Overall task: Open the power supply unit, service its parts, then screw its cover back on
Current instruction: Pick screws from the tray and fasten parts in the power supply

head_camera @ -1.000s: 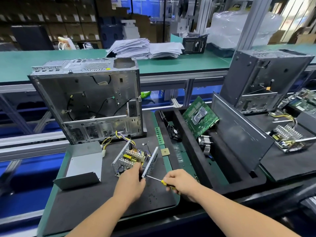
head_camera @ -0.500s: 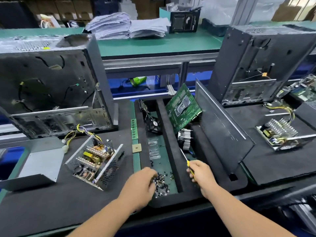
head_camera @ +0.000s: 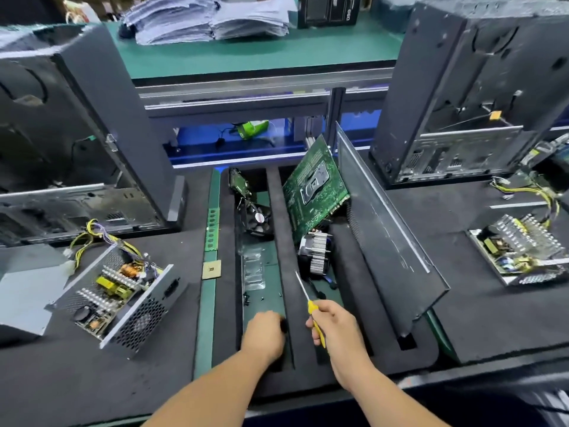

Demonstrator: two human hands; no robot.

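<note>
Right hand grips screwdriver, left hand in tray

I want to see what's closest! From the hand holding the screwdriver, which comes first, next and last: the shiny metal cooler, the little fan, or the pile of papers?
From the right hand:
1. Metal cooler, just beyond it in the tray.
2. Little fan, farther back, to the left.
3. Pile of papers, far away on the back bench.

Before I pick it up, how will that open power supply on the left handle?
The open power supply unit is a perforated metal box packed with parts, so probably stiff and fairly heavy. It sits tilted, so a push may rock it. Its yellow cable bundle looks floppy and would trail.
</note>
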